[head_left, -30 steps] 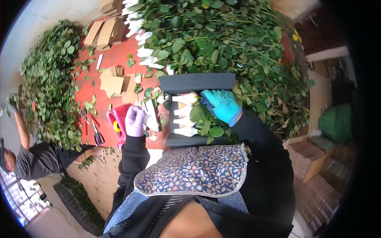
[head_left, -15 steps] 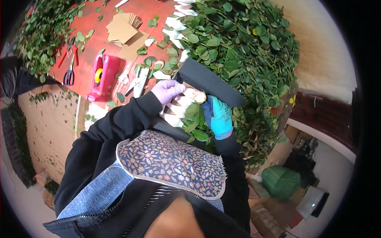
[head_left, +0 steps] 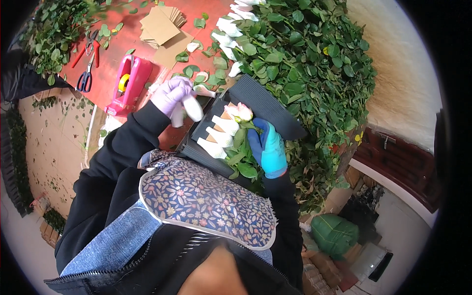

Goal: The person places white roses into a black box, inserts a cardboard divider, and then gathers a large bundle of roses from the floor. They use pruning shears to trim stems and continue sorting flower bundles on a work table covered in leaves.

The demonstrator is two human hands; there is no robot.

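Observation:
My left hand point(head_left: 172, 96), in a lilac glove, is closed on a white netted sleeve point(head_left: 192, 108), smeared by motion, left of a black corrugated wrap point(head_left: 263, 101). On the wrap, a pale pink rose point(head_left: 239, 112) lies with its bloom bare against brown card. Below it sit several blooms in white netted sleeves point(head_left: 211, 148), their leaves point(head_left: 246, 168) pointing right. My right hand point(head_left: 268, 147), in a teal and navy glove, is curled at the rose's base, seemingly pinching its stem; the contact itself is partly hidden.
A pink tape dispenser point(head_left: 129, 84), scissors point(head_left: 84, 81) and red-handled pruners point(head_left: 93, 49) lie on the red table point(head_left: 115, 37). Brown cards point(head_left: 161, 27) are stacked beyond. A large heap of leafy stems point(head_left: 314, 64) with sleeved blooms fills the right side.
My left hand has moved left, away from the rose, carrying a white sleeve. The rose's bloom now shows bare. My right hand stays near the same stem.

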